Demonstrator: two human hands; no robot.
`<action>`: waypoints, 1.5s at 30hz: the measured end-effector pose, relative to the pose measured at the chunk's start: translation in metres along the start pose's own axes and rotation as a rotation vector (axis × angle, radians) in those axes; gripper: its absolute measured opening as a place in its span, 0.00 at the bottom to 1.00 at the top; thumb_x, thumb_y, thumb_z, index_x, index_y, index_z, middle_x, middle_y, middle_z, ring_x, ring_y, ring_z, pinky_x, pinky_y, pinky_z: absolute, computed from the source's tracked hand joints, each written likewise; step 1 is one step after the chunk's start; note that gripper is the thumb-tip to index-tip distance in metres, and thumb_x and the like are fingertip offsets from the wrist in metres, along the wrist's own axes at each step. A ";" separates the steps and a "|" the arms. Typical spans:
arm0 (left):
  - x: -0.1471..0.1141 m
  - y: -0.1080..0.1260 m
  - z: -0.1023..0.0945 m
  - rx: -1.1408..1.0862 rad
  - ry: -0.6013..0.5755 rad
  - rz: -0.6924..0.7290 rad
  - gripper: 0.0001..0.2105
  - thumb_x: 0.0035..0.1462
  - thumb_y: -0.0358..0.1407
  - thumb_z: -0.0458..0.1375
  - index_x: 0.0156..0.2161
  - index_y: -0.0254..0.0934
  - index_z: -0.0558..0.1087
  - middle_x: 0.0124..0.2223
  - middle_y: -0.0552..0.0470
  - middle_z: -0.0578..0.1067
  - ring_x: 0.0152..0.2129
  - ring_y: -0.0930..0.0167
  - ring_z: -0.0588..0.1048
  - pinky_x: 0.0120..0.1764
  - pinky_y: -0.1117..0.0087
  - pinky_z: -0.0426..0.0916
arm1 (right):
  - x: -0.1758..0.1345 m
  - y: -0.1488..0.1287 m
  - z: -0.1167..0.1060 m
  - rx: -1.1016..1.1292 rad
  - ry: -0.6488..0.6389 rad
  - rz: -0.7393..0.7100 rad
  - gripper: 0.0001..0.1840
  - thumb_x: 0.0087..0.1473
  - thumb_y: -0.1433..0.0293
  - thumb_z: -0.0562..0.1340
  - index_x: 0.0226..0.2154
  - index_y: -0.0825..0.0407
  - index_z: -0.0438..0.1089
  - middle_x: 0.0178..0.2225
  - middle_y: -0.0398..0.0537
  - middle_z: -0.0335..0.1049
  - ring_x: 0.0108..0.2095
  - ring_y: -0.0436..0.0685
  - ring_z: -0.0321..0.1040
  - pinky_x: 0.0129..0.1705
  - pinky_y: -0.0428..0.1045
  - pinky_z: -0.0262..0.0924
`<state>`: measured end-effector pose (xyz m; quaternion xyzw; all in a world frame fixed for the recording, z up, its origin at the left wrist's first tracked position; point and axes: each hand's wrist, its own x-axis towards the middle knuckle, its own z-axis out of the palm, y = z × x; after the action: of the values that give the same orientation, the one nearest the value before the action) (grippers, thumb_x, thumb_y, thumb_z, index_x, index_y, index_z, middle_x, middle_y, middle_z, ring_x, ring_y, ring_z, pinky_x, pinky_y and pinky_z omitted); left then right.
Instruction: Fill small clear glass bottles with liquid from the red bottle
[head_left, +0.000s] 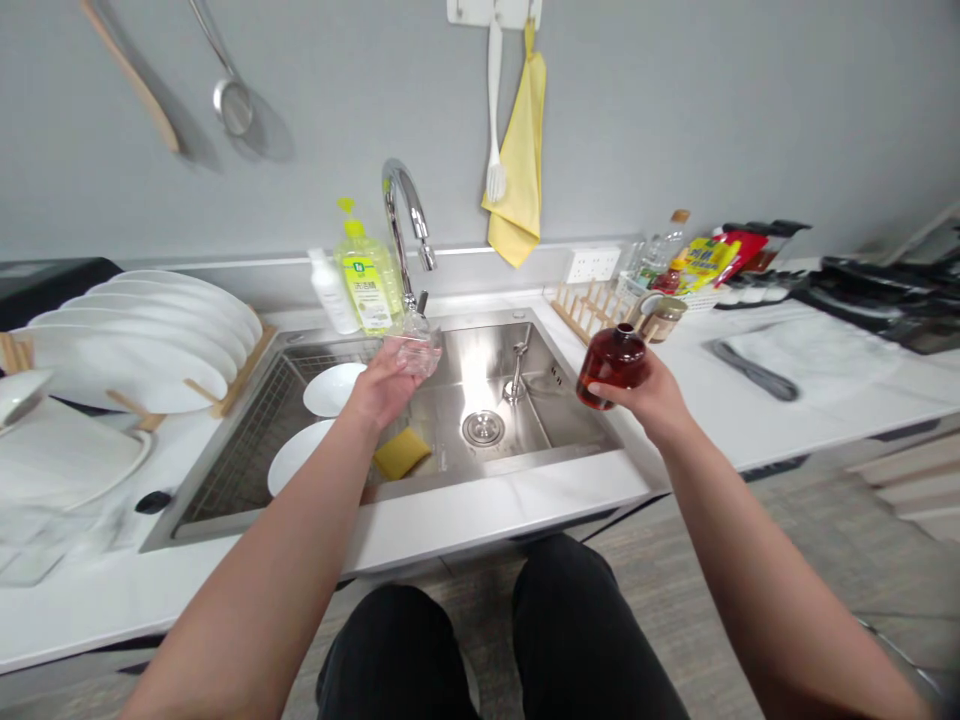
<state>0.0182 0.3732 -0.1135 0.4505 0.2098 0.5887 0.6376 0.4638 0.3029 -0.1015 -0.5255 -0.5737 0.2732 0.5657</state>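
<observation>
My left hand [382, 388] is closed around a small clear transparent vessel [417, 345], held over the sink in front of the faucet; motion blur hides its exact shape. In my right hand [651, 395] is a dark amber bottle [615, 355], gripped from the side above the sink's right edge. The bottle stands upright with its round mouth uncapped. Below my left hand lies a yellow sponge [403, 454] in the steel sink [495, 350]. Two white plates [292, 455] sit at the left, partly covered by my left arm.
The chrome faucet [405, 205] rises behind my left hand. Beside it stand a green dish soap bottle [369, 275] and a white bottle [332, 292]. White plates [135, 340] fill a rack at left. At right are a wooden rack [581, 318], a jar [667, 318] and several condiments.
</observation>
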 end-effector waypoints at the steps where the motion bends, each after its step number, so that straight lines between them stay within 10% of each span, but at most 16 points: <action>1: -0.001 0.000 0.000 -0.004 -0.010 -0.008 0.26 0.47 0.40 0.79 0.52 0.42 0.82 0.58 0.44 0.85 0.57 0.57 0.84 0.58 0.57 0.80 | -0.004 0.010 -0.015 -0.017 0.048 0.015 0.47 0.33 0.54 0.88 0.56 0.46 0.79 0.52 0.56 0.87 0.51 0.74 0.85 0.60 0.70 0.79; 8: -0.006 0.001 0.000 -0.014 -0.019 -0.057 0.27 0.46 0.38 0.79 0.54 0.42 0.84 0.59 0.43 0.85 0.59 0.53 0.84 0.60 0.54 0.79 | -0.010 0.061 -0.079 -0.085 0.258 0.112 0.48 0.29 0.57 0.89 0.55 0.48 0.81 0.53 0.58 0.87 0.50 0.74 0.85 0.59 0.72 0.79; 27: -0.015 0.002 0.023 0.125 -0.043 0.045 0.32 0.42 0.33 0.81 0.55 0.43 0.81 0.55 0.48 0.85 0.53 0.60 0.84 0.58 0.58 0.77 | -0.005 0.095 -0.091 -0.247 0.368 0.148 0.55 0.35 0.53 0.87 0.63 0.47 0.72 0.59 0.59 0.82 0.59 0.75 0.79 0.67 0.72 0.71; 32: -0.064 0.010 0.066 0.196 -0.028 0.093 0.30 0.45 0.35 0.83 0.53 0.43 0.79 0.53 0.48 0.85 0.51 0.62 0.84 0.58 0.58 0.77 | -0.021 0.078 -0.095 -0.125 0.373 0.194 0.73 0.34 0.52 0.85 0.76 0.46 0.56 0.75 0.68 0.65 0.69 0.77 0.72 0.69 0.70 0.70; 37: -0.170 -0.013 0.100 0.315 0.097 0.026 0.33 0.48 0.41 0.84 0.59 0.42 0.79 0.56 0.43 0.85 0.55 0.57 0.83 0.54 0.59 0.76 | -0.114 0.041 -0.065 -0.143 0.561 0.013 0.48 0.56 0.45 0.74 0.70 0.47 0.66 0.71 0.64 0.70 0.69 0.75 0.71 0.69 0.71 0.68; 40: -0.229 -0.033 0.120 0.318 0.127 -0.001 0.35 0.52 0.45 0.83 0.63 0.42 0.79 0.58 0.42 0.85 0.57 0.55 0.82 0.56 0.58 0.76 | -0.188 0.004 -0.015 -0.086 0.159 -0.108 0.28 0.65 0.46 0.72 0.57 0.46 0.78 0.58 0.59 0.80 0.60 0.72 0.78 0.62 0.70 0.74; 45: -0.279 -0.048 0.148 0.460 0.101 0.012 0.38 0.50 0.45 0.84 0.65 0.43 0.80 0.65 0.40 0.80 0.63 0.51 0.79 0.61 0.54 0.75 | -0.252 -0.052 0.066 0.305 -0.420 0.019 0.45 0.61 0.47 0.78 0.73 0.38 0.68 0.73 0.59 0.70 0.64 0.72 0.77 0.59 0.65 0.80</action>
<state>0.1020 0.0674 -0.1509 0.5551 0.3671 0.5510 0.5034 0.3380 0.0760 -0.1597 -0.3710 -0.6258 0.4650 0.5044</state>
